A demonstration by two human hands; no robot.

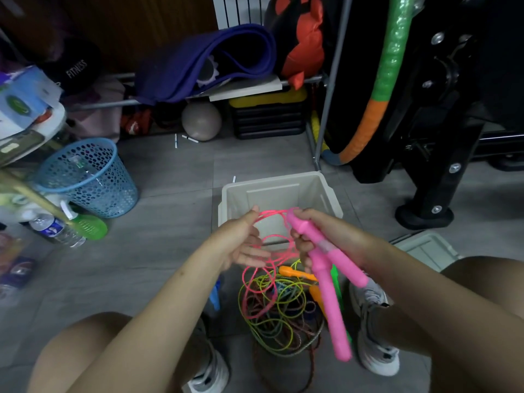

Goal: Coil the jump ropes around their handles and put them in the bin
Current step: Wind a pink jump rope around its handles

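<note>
i see the right hand [313, 236] gripping two pink handles [326, 276] together, just above the near rim of the beige bin [280, 191]. the left hand [241, 241] has its fingers relaxed and spread, and the pink rope [269, 222] runs over them in loose loops. near of the bin, between the two shoes, a tangled pile of ropes [280, 313] lies on the floor. a blue basket [88, 177] stands far left, with bare grey floor between it and the bin.
</note>
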